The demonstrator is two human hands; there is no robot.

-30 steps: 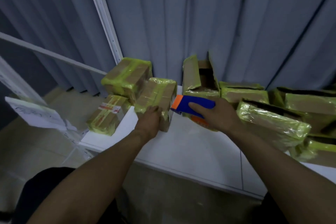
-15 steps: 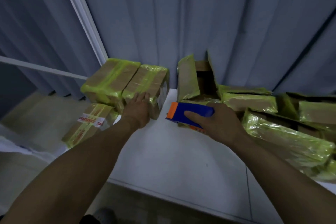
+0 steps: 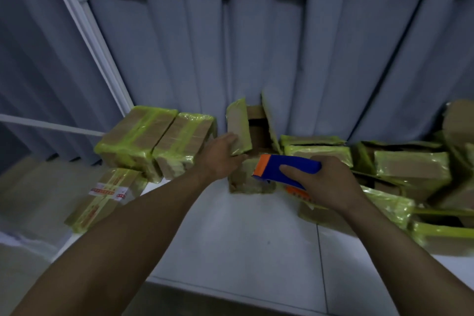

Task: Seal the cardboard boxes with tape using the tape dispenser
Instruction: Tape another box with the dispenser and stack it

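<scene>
Head-height view, down onto table [image 3: 230, 238]

Grey pleated curtains [image 3: 282, 59] hang across twelve o'clock. A white frame post [image 3: 87, 33] slants at ten o'clock. The white table [image 3: 243, 238] lies at six.

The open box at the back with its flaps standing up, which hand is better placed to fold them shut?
The left hand. It already touches the left flap of the open box, while the right hand is full, gripping the blue and orange tape dispenser.
</scene>
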